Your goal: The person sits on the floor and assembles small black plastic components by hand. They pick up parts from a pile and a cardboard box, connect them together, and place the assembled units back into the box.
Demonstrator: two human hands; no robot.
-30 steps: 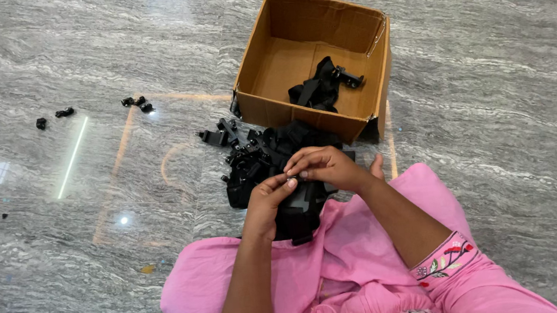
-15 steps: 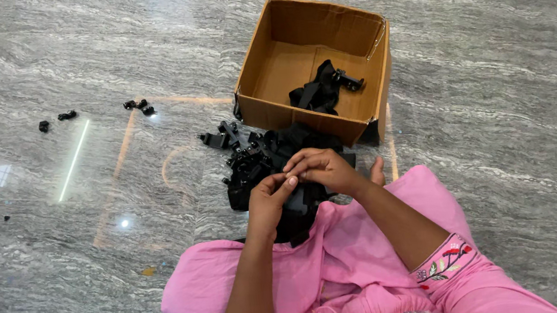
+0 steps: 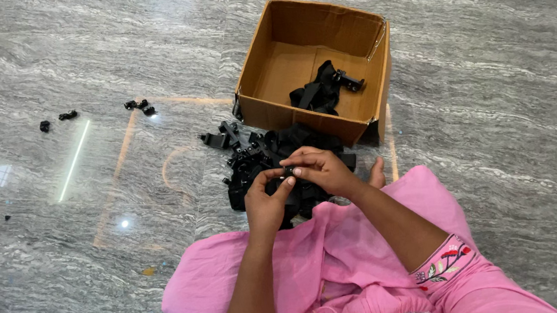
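I see the grey marble floor [image 3: 502,152], then the cardboard box [image 3: 379,61] with one black strap bundle [image 3: 321,90] inside. A pile of black straps [image 3: 258,159] waits outside. My left hand [image 3: 266,203] and right hand [image 3: 325,170] pinch a small black clip [image 3: 288,171] between them, over that pile.

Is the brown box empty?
No, the cardboard box has a bundle of black straps and clips lying inside it.

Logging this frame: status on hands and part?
Left hand and right hand both pinch one small black part. Strap pile underneath. Box beyond, clear of hands.
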